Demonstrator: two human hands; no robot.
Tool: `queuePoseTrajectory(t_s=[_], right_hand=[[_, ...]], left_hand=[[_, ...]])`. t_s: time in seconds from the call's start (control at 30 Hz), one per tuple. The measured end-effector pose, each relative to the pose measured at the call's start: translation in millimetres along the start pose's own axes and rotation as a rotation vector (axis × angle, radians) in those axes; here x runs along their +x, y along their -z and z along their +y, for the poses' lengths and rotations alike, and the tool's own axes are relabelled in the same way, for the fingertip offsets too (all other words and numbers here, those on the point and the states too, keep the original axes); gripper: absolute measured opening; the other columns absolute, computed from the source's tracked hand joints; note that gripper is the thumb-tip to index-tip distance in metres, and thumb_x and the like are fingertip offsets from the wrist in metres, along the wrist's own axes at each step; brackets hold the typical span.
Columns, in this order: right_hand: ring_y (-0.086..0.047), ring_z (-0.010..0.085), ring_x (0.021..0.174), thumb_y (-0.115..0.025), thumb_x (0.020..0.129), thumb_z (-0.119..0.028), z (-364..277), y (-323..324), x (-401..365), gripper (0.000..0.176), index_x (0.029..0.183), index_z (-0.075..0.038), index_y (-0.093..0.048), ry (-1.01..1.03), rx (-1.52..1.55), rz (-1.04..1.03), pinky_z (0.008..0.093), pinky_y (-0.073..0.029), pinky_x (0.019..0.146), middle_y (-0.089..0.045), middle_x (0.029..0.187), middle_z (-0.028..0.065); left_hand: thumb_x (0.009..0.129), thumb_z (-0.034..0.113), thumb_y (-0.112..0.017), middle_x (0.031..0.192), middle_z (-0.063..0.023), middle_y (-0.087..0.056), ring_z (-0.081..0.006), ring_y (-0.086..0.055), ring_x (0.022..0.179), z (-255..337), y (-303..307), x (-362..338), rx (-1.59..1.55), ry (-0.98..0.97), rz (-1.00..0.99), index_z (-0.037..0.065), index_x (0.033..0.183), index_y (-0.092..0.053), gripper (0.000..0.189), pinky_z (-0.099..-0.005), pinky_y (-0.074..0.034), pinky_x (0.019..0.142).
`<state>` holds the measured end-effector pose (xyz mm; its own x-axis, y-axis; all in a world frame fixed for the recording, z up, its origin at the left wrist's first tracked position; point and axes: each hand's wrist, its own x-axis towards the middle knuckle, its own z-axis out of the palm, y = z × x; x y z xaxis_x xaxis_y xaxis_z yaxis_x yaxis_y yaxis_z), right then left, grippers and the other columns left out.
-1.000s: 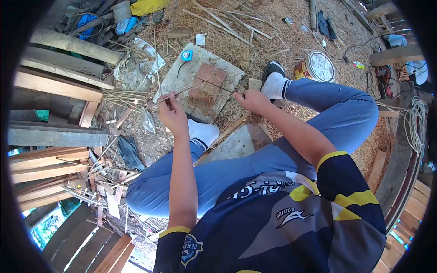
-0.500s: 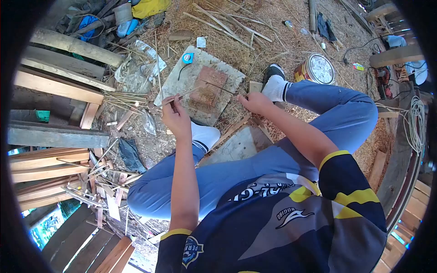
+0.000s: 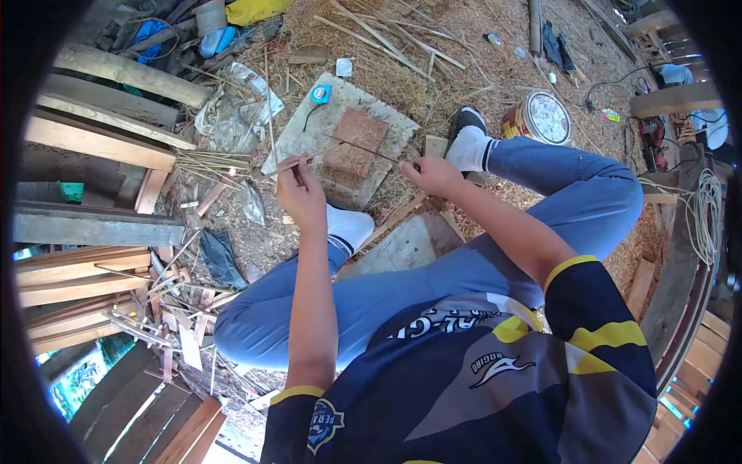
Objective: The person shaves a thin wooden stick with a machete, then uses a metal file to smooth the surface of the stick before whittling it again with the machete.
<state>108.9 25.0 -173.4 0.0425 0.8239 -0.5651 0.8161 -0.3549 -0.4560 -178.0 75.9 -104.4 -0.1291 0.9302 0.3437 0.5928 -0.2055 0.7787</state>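
I sit on the ground with my legs in blue jeans folded in front of me. My left hand (image 3: 299, 193) pinches a thin pale bamboo sliver (image 3: 297, 162) that points toward a red brick (image 3: 357, 143). My right hand (image 3: 433, 175) grips one end of a thin dark strip (image 3: 363, 147), maybe a blade, that reaches left across the brick. The tips of the sliver and the strip come close together over the brick. The brick lies on a grey slab (image 3: 305, 131).
A blue tape measure (image 3: 319, 93) lies on the slab's far corner. A bundle of bamboo sticks (image 3: 209, 164) and wooden planks (image 3: 93, 143) lie at the left. A tin can (image 3: 539, 116) stands beyond my right foot, and a rope coil (image 3: 705, 213) hangs at the right.
My left hand has shifted slightly right and up with the sliver, toward the brick. My right hand stays almost in place with the dark strip.
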Motion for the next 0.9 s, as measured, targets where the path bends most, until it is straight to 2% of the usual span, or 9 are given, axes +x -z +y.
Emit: queuePoseTrajectory(t_s=[0.1,0.3,0.4,0.47,0.57,0.67,0.8,0.87,0.9], right_hand=[[-0.072,0.0475,0.107,-0.044,0.102,-0.069,9,-7,15,0.081,0.105,0.005,-0.078,-0.051,0.012,-0.003,0.0559,-0.056,0.095,-0.075,0.108,0.0304],[-0.072,0.0477,0.107,-0.042,0.103,-0.07,-7,6,-8,0.083,0.106,0.005,-0.077,0.007,0.002,-0.028,0.0556,-0.056,0.095,-0.075,0.109,0.0308],[-0.072,0.0473,0.107,-0.042,0.103,-0.069,5,-5,13,0.081,0.108,0.003,-0.077,-0.053,-0.016,-0.022,0.0554,-0.056,0.095,-0.075,0.11,0.0298],[-0.072,0.0473,0.107,-0.043,0.103,-0.069,-6,2,0,0.08,0.109,0.003,-0.077,-0.068,-0.019,-0.036,0.0553,-0.056,0.095,-0.075,0.11,0.029],[-0.072,0.0467,0.107,-0.044,0.103,-0.068,-32,21,-28,0.078,0.11,0.002,-0.077,0.064,-0.005,-0.008,0.0553,-0.056,0.095,-0.076,0.112,0.0282],[-0.073,0.046,0.106,-0.045,0.103,-0.066,4,-7,8,0.075,0.111,0.002,-0.077,-0.065,-0.008,0.015,0.0555,-0.056,0.095,-0.076,0.111,0.0279],[-0.073,0.0459,0.106,-0.046,0.103,-0.065,13,-6,9,0.073,0.111,0.001,-0.078,-0.043,-0.005,-0.014,0.0557,-0.056,0.095,-0.076,0.11,0.028],[-0.073,0.0465,0.106,-0.046,0.103,-0.064,4,-6,-3,0.074,0.11,0.002,-0.078,0.029,0.037,0.008,0.0556,-0.056,0.095,-0.076,0.109,0.0283],[-0.073,0.0466,0.106,-0.046,0.103,-0.064,7,-8,1,0.074,0.11,0.002,-0.078,-0.014,0.023,0.0,0.0556,-0.056,0.095,-0.076,0.109,0.0284]], left_hand=[[0.107,0.004,-0.061,0.101,-0.0187,-0.077,-0.0244,-0.078,0.094,-10,-5,0,-0.146,-0.038,0.047,-0.005,0.108,-0.063,0.01,-0.0353,-0.06,0.085],[0.107,0.003,-0.061,0.104,-0.0193,-0.077,-0.0252,-0.078,0.097,-1,-2,-2,-0.086,-0.017,0.034,-0.006,0.108,-0.064,0.01,-0.0352,-0.06,0.086],[0.107,0.004,-0.061,0.101,-0.0177,-0.077,-0.0243,-0.077,0.09,-19,-5,-3,-0.162,-0.054,0.061,-0.003,0.113,-0.063,0.01,-0.0353,-0.06,0.078],[0.107,0.004,-0.061,0.102,-0.0179,-0.077,-0.0246,-0.077,0.09,-12,-4,0,-0.107,-0.05,0.062,-0.003,0.113,-0.063,0.009,-0.0352,-0.06,0.079],[0.107,0.003,-0.061,0.102,-0.0173,-0.077,-0.0247,-0.077,0.09,-3,-4,-2,-0.083,-0.027,0.045,-0.004,0.11,-0.064,0.008,-0.035,-0.06,0.079],[0.106,0.002,-0.061,0.1,-0.0162,-0.076,-0.0246,-0.077,0.089,-12,-5,-6,-0.133,-0.047,0.061,-0.004,0.107,-0.065,0.008,-0.035,-0.06,0.079],[0.105,0.001,-0.062,0.098,-0.0151,-0.074,-0.0242,-0.077,0.089,-9,-9,-3,-0.133,-0.072,0.09,-0.005,0.105,-0.067,0.008,-0.0355,-0.061,0.079],[0.105,0.001,-0.062,0.099,-0.0154,-0.074,-0.0245,-0.078,0.09,-5,-4,-4,-0.067,-0.035,0.034,-0.005,0.105,-0.066,0.008,-0.036,-0.061,0.08],[0.105,0.0,-0.061,0.099,-0.0155,-0.074,-0.0246,-0.078,0.09,-3,-3,-2,-0.034,-0.024,0.015,-0.005,0.106,-0.066,0.007,-0.0362,-0.061,0.08]])
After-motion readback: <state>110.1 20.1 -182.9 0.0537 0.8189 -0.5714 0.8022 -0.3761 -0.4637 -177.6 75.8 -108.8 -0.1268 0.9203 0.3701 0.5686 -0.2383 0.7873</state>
